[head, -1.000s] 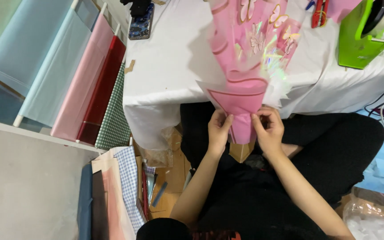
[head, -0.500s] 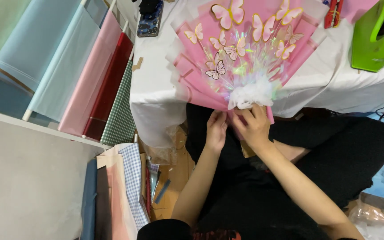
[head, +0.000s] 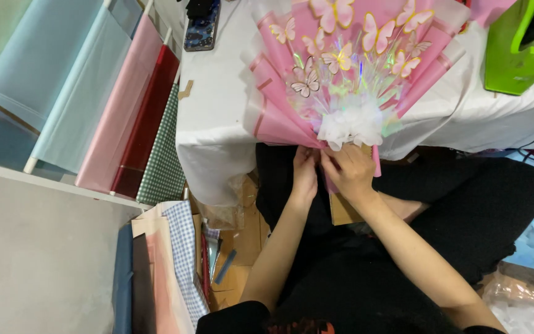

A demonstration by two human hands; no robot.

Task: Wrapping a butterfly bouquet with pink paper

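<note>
Rolls of wrapping paper point(head: 94, 105) lean at the far left. The left hand point(head: 305, 176) pinches the bouquet point(head: 347, 74) at its neck; the right hand point(head: 348, 173), just beside it, clenches the stem wrap. The bouquet fans away from both grips onto the bench point(head: 217, 93).

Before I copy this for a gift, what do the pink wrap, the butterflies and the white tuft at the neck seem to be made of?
The pink fan-shaped bouquet wrap looks like matte, slightly translucent paper or film, creased into stiff pleats. The gold-edged pink butterflies look like flat card cutouts; iridescent film glints between them. The white fluffy tuft looks like gauze or mesh, though it's uncertain. Both hands, left and right, grip the neck.
</note>
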